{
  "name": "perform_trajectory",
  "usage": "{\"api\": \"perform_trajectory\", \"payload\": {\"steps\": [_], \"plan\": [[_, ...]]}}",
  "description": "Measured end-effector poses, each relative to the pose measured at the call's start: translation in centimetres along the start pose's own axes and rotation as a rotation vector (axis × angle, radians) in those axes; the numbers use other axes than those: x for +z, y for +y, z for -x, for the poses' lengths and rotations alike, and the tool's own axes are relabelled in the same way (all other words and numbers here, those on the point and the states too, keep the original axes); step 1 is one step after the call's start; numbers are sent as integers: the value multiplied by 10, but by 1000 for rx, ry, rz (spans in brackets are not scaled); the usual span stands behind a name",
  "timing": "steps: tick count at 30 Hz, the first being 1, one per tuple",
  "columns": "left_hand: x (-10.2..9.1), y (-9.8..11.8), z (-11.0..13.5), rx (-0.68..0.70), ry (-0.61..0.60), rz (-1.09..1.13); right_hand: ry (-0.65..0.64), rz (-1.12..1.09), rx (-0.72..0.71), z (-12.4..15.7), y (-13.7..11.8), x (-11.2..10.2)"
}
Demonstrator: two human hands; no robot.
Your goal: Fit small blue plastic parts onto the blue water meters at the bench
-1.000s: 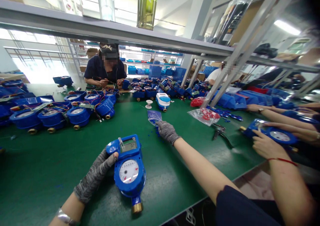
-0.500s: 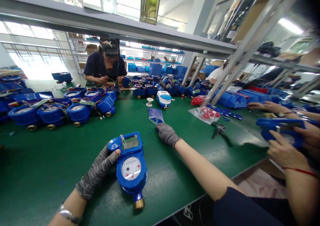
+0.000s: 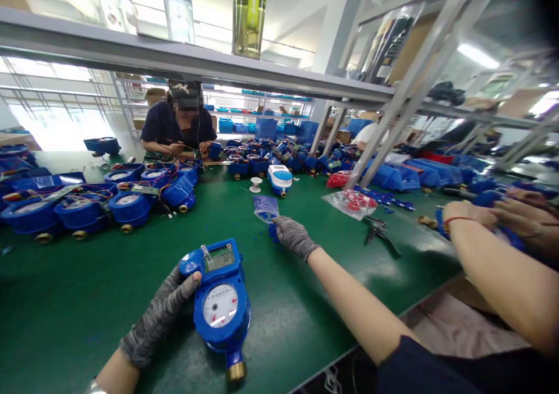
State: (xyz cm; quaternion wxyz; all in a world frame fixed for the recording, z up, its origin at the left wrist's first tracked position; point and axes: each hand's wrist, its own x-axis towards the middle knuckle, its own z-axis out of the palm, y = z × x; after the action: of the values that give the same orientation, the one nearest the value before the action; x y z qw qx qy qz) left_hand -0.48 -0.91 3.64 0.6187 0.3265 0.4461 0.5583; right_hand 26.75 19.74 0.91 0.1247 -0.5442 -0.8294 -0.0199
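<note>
The left hand [image 3: 166,301] is curled around the upper left corner of one meter [image 3: 222,308], thumb on the front and other fingers mostly hidden; the right hand [image 3: 294,237], fingers bunched, reaches blue bits [image 3: 272,231] too small to count, and whether it grips any I cannot tell. The meter is face up over the near part of one green table [image 3: 301,318]. Beyond are one blue bag [image 3: 264,204], one spool [image 3: 255,185], one white-and-blue device [image 3: 280,179], one pair of pliers [image 3: 376,229] and one bag of red parts [image 3: 351,203].
</note>
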Motion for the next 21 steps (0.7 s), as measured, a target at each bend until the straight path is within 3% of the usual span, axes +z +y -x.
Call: {"api": "perform_trajectory", "payload": {"steps": [4, 7, 13, 17, 21], "plan": [[0, 1, 1, -28, -1, 8, 8, -34, 2, -13, -4, 3], [1, 1, 1, -25, -12, 8, -22, -89, -100, -24, -16, 10], [0, 0, -1, 10, 11, -2, -123, -149, -315, -54, -79, 38], [0, -1, -2, 9, 37, -11, -150, -130, -293, -85, -120, 52], [-3, -3, -2, 13, 68, -30, -209, -83, -223, -116, -142, 56]]}}
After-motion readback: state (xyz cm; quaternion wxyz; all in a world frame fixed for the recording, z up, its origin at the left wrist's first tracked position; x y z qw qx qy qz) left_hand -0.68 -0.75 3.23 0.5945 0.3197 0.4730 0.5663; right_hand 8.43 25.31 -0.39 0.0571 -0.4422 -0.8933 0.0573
